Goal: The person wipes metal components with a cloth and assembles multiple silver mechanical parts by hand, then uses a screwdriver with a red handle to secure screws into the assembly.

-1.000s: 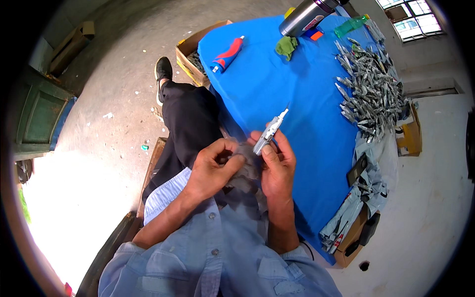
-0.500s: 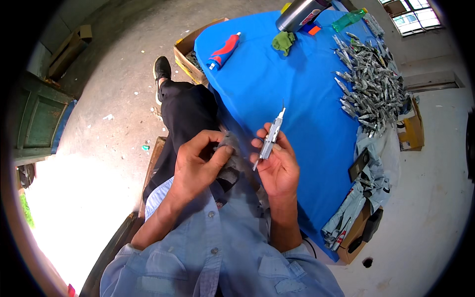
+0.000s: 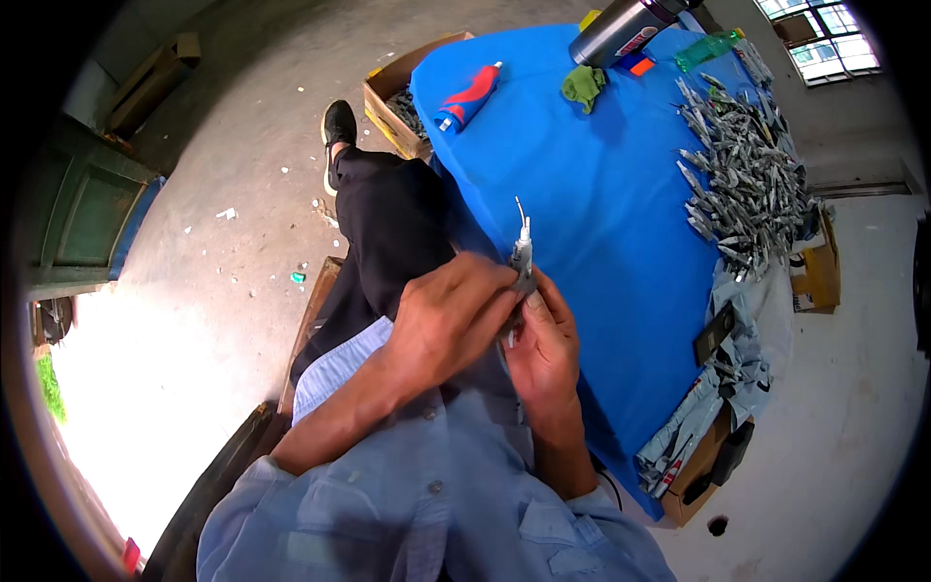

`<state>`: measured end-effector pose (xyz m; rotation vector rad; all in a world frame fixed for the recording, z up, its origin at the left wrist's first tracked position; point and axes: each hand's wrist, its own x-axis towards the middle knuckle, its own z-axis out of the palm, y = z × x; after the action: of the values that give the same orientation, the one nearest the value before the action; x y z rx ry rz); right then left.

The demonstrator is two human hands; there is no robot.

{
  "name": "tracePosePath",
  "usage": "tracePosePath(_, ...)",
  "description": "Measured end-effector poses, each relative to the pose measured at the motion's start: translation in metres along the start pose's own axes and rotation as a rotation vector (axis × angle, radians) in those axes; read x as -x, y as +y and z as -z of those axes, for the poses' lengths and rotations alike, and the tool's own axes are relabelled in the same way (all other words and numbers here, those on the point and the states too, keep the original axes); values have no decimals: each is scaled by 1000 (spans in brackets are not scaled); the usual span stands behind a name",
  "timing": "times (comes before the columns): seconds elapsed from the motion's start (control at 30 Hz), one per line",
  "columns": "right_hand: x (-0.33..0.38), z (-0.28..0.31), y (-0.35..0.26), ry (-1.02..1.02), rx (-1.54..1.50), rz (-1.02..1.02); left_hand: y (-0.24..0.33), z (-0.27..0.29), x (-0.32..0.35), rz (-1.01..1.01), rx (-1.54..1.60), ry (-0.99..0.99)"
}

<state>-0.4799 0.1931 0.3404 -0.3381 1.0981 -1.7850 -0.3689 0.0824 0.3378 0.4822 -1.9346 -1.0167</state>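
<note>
My right hand [image 3: 545, 354] holds a slim grey piece [image 3: 522, 254] upright between thumb and fingers. It has a white tip with thin wire-like ends standing out of the top. My left hand [image 3: 448, 315] is closed against the piece from the left, its fingertips meeting the right thumb. A bit of grey cloth [image 3: 527, 284] shows between the fingers; the rest of it is hidden. Both hands are above my lap, beside the blue-covered table [image 3: 621, 233]. A large pile of similar grey pieces [image 3: 747, 179] lies on the table's far right.
At the table's far end are a red-and-blue tube-shaped thing [image 3: 471, 97], a green cloth [image 3: 584, 88], a steel flask [image 3: 621, 34] and a green bottle [image 3: 708, 50]. Grey plastic bags [image 3: 693, 417] lie along the right edge. An open cardboard box [image 3: 393, 121] stands on the floor beyond.
My left hand has moved right with the grey cloth, from beside the piece onto it. The piece now stands more upright in my right hand. The view has shifted slightly.
</note>
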Motion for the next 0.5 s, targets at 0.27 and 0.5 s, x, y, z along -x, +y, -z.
tracePosePath(0.27,7,3,3,48,262,27,-11,-1,-19,169,28,138)
tracePosePath(0.5,6,-2,8,99,215,90,-6,18,-12,77,0,14)
